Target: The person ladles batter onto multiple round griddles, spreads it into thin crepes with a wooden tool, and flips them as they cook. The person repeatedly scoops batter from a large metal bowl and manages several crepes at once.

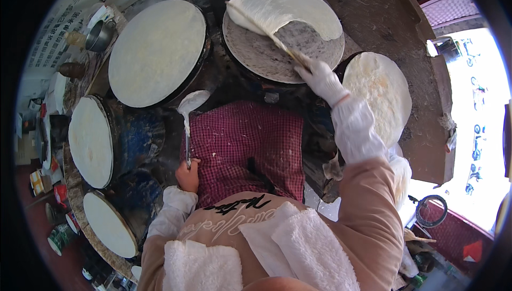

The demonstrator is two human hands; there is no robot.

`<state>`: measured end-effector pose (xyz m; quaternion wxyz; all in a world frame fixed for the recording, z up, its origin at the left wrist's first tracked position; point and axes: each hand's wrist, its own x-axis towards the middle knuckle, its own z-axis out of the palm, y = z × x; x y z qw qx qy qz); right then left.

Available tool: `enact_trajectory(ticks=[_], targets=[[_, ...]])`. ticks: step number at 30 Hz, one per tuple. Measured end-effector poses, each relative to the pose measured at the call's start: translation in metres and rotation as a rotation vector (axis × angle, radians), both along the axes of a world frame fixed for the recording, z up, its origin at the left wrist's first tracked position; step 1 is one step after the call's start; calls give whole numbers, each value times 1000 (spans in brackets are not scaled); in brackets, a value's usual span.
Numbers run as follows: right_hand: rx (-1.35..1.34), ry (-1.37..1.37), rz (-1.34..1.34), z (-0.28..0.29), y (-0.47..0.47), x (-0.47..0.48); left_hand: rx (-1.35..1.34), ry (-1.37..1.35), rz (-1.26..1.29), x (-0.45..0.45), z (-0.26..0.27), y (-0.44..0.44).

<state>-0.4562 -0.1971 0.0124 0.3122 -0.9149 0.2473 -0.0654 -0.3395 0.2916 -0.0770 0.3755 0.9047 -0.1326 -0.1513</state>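
Note:
In my left hand [189, 175], low beside my left thigh, is the handle of a metal ladle [193, 100] whose bowl is coated with white batter. My gloved right hand [316, 73] grips a long thin stick [276, 39] that reaches across the round griddle [256, 57] ahead of me. Along the stick hangs a thin pale sheet of batter or flatbread [286, 1], partly lifted. It still covers the griddle's far side, while the near part shows bare, speckled surface. Whether the far edge sticks to the griddle I cannot tell.
More round griddles carry white flatbreads: a large one [156, 53] ahead left and smaller ones [91, 141] [109, 223] at my left. A finished-looking flatbread [378, 95] lies right of my arm, by a brown board [424, 131]. A metal cup [100, 37] stands far left.

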Motion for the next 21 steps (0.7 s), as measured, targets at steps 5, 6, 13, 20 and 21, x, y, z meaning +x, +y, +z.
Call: enact_trajectory(ticks=[5, 6, 13, 20, 21], targets=[[-80, -121, -174, 16, -26, 4, -22, 7, -2, -1, -2, 0], [-103, -101, -157, 15, -43, 19, -26, -18, -11, -1, -3, -1], [-44, 59, 153, 25, -9, 13, 35, 6, 2, -8, 10, -3], [219, -271, -342, 7, 30, -55, -40, -23, -26, -6, 5, 3], [194, -281, -330, 8, 23, -48, -38, -11, -32, -6, 6, 1]])
